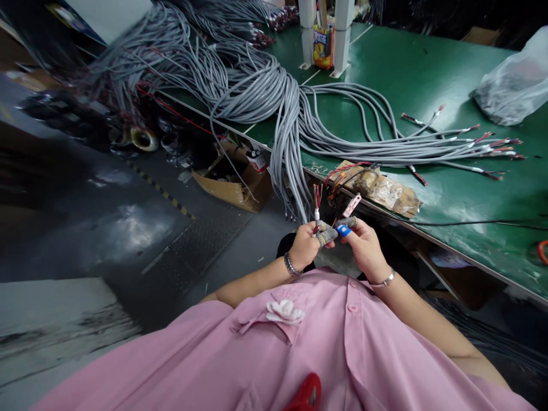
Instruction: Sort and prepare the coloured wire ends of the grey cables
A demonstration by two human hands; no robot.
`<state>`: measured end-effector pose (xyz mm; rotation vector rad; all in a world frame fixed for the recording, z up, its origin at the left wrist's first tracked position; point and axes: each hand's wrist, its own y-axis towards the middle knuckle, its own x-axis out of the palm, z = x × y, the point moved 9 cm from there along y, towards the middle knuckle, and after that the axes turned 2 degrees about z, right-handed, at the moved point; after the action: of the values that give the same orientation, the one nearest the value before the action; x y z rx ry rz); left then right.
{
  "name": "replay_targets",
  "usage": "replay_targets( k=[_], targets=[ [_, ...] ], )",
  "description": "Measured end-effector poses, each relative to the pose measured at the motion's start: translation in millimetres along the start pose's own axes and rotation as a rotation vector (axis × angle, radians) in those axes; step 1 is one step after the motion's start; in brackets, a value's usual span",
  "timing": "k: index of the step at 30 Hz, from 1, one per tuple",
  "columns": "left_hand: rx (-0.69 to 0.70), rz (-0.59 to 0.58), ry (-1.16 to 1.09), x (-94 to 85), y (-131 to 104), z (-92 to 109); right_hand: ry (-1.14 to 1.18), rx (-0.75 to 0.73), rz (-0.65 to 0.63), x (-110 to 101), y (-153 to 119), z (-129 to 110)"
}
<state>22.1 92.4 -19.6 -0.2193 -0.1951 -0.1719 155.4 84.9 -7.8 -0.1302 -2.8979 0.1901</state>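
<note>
My left hand [305,246], with grey finger covers, is closed around the end of a grey cable. Its thin red and dark wires [317,197] fan upward out of a white sleeve [317,214]. Just beside it, my right hand [365,246] is closed too, its thumb wrapped in blue tape [343,230] and a grey cover on a finger. The fingertips of both hands nearly meet, and thin orange and dark wire ends show between them. Exactly what the right fingers pinch is too small to make out.
A large bundle of grey cables [257,85] drapes over the green table [428,63], their stripped ends spread right. A taped cardboard piece [381,188] lies at the table's edge by a pink-white tag [351,206]. A cardboard box [231,182] stands below. A plastic bag [514,80] sits at right.
</note>
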Motion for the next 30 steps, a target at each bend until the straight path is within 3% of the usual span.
replay_targets(
  k=[17,30],
  targets=[
    [0.033,0.107,-0.066,-5.8,1.5,3.0,0.064,0.059,0.03,-4.0,-6.1,14.5],
    [0.056,0.093,-0.118,-6.0,4.1,6.7,0.023,0.055,-0.023,0.1,-9.9,13.9]
  ],
)
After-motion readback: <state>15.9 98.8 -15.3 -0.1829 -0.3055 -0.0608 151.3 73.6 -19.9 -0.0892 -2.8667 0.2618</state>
